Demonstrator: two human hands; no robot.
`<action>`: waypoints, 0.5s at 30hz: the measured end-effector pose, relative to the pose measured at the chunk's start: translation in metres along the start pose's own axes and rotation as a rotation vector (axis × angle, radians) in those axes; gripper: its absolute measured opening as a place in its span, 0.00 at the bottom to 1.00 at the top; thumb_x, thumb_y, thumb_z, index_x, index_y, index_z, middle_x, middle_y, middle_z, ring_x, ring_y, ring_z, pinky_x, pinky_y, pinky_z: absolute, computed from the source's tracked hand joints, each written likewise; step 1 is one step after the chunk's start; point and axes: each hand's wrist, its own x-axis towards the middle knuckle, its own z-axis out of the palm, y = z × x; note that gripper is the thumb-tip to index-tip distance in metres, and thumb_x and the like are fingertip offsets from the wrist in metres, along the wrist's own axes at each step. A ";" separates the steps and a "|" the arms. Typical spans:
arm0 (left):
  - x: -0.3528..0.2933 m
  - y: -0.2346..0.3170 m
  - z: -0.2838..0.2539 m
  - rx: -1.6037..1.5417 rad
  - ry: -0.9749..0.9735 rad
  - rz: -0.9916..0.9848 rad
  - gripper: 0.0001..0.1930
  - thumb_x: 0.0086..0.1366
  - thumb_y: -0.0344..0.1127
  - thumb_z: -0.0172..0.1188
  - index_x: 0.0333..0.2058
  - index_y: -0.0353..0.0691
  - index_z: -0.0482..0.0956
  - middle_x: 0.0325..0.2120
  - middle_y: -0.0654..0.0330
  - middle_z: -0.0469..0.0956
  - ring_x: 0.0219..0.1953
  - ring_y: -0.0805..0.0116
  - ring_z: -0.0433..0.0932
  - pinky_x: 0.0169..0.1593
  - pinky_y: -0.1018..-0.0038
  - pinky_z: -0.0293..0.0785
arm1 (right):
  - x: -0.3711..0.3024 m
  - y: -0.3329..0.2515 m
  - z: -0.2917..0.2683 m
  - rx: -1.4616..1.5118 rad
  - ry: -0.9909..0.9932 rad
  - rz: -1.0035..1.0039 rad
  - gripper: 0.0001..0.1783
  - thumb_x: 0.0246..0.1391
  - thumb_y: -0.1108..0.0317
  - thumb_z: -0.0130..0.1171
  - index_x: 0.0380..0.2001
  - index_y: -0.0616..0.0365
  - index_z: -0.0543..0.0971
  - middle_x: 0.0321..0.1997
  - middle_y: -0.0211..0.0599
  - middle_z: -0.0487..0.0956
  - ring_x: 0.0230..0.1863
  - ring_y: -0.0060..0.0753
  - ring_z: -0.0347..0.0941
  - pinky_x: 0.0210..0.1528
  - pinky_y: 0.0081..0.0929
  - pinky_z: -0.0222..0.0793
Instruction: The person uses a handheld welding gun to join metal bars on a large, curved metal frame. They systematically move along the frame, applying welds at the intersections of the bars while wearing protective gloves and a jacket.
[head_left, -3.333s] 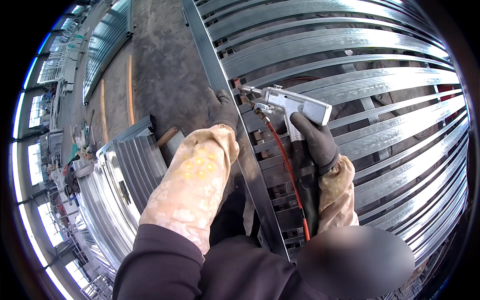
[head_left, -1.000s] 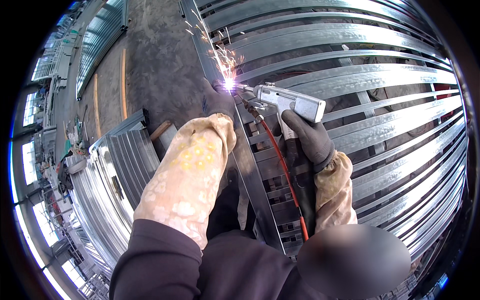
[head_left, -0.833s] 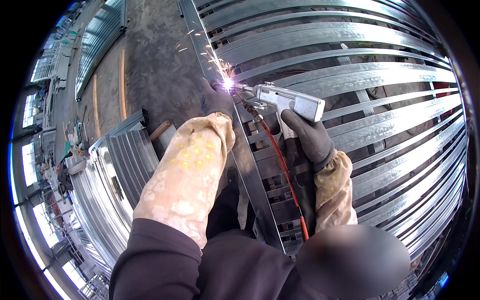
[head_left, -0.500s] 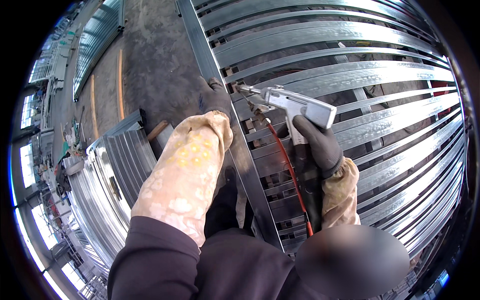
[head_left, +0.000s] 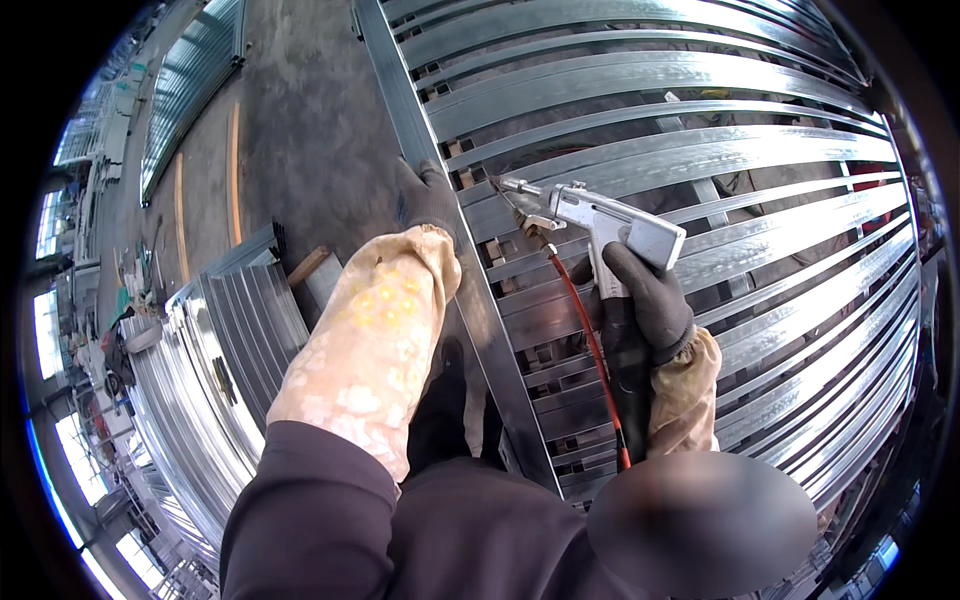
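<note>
In my gloved right hand (head_left: 655, 300) is a silver, pistol-shaped welding gun (head_left: 625, 228), its fingers wrapped round the grip. The gun's narrow nozzle points left; its tip is just right of the long steel side rail (head_left: 490, 345), above the ends of the crossbars, and I cannot tell whether it touches metal. A red hose (head_left: 585, 335) runs from under the nozzle down past the grip. My gloved left hand (head_left: 428, 198) holds the rail's outer side, thumb and fingers at its edge, just left of the nozzle. Part of those fingers is hidden.
Many shiny parallel steel crossbars (head_left: 780, 145) extend right from the rail. Stacked ribbed metal profiles (head_left: 215, 350) lie at the left, near a short wooden block (head_left: 307, 265). Another metal bundle (head_left: 195, 95) and a wooden strip (head_left: 236, 170) lie on the floor farther off.
My right hand and the welding gun have shifted slightly right and nearer to me, so the nozzle sits farther from the rail. My left hand stays on the rail.
</note>
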 end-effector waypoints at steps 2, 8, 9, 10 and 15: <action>-0.003 -0.004 -0.005 -0.080 -0.028 0.065 0.44 0.67 0.52 0.54 0.72 0.32 0.47 0.69 0.34 0.56 0.70 0.41 0.60 0.72 0.60 0.54 | 0.001 -0.007 0.002 0.014 -0.053 0.058 0.19 0.65 0.61 0.61 0.51 0.65 0.78 0.38 0.32 0.82 0.35 0.19 0.76 0.38 0.22 0.72; -0.065 0.006 -0.019 0.219 -0.106 0.171 0.58 0.53 0.49 0.68 0.73 0.31 0.41 0.69 0.36 0.55 0.71 0.44 0.57 0.72 0.62 0.55 | 0.005 0.003 -0.008 -0.010 -0.024 -0.064 0.20 0.63 0.62 0.63 0.52 0.65 0.79 0.44 0.31 0.81 0.46 0.22 0.75 0.49 0.25 0.71; -0.076 0.003 -0.026 0.286 -0.145 0.182 0.59 0.53 0.49 0.69 0.73 0.31 0.39 0.69 0.36 0.54 0.72 0.43 0.55 0.72 0.62 0.54 | 0.004 0.002 -0.004 0.002 -0.037 -0.079 0.19 0.63 0.62 0.63 0.51 0.65 0.79 0.45 0.31 0.81 0.46 0.22 0.75 0.50 0.25 0.71; -0.081 0.001 -0.030 0.335 -0.162 0.216 0.60 0.52 0.49 0.69 0.73 0.31 0.38 0.69 0.35 0.53 0.72 0.42 0.54 0.73 0.62 0.54 | 0.003 0.002 -0.002 0.005 -0.048 -0.084 0.19 0.63 0.62 0.63 0.52 0.65 0.79 0.45 0.30 0.81 0.47 0.22 0.74 0.51 0.26 0.71; -0.094 0.016 -0.044 0.529 -0.253 0.271 0.63 0.51 0.47 0.72 0.72 0.30 0.34 0.72 0.33 0.42 0.74 0.37 0.45 0.75 0.60 0.48 | 0.008 0.012 -0.002 0.014 -0.073 -0.075 0.20 0.63 0.62 0.63 0.53 0.64 0.78 0.46 0.30 0.81 0.48 0.23 0.74 0.53 0.26 0.70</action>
